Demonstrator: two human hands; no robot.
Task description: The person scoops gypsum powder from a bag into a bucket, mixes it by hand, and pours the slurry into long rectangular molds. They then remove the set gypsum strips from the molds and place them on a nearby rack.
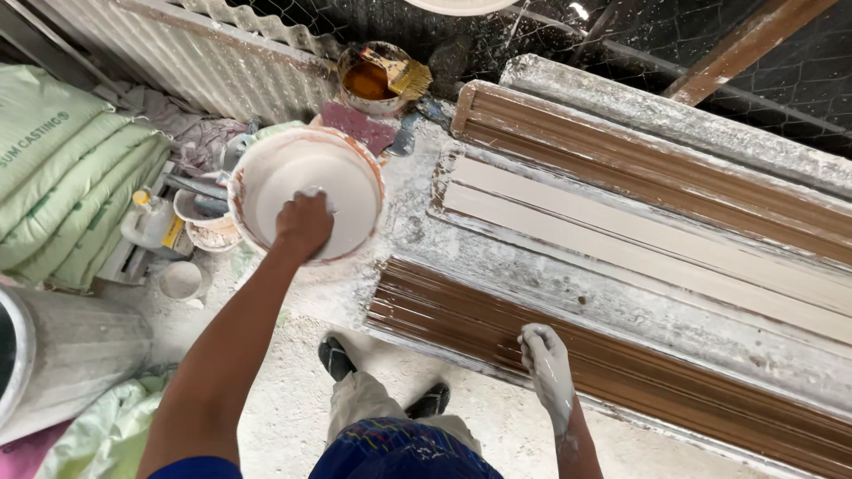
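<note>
My left hand (303, 223) reaches down into an orange-rimmed bowl (257, 239) filled with white plaster mix; its fingers are curled in the wet white mass, and what they grip is hidden. My right hand (544, 357), coated in white plaster, rests with fingers bent on the near brown ribbed mould strip (674, 390). Beyond that strip lies a long mould bed (621, 239) with pale cast plaster strips in it. Another brown ribbed strip (657, 168) runs along its far side.
A tin of brown liquid with a brush (377, 78) stands at the back. Green sacks (62, 168) are stacked at left, a grey drum (62, 350) at lower left. Small cups and a bottle (164, 226) sit beside the bowl. My feet (337, 359) stand on dusty concrete.
</note>
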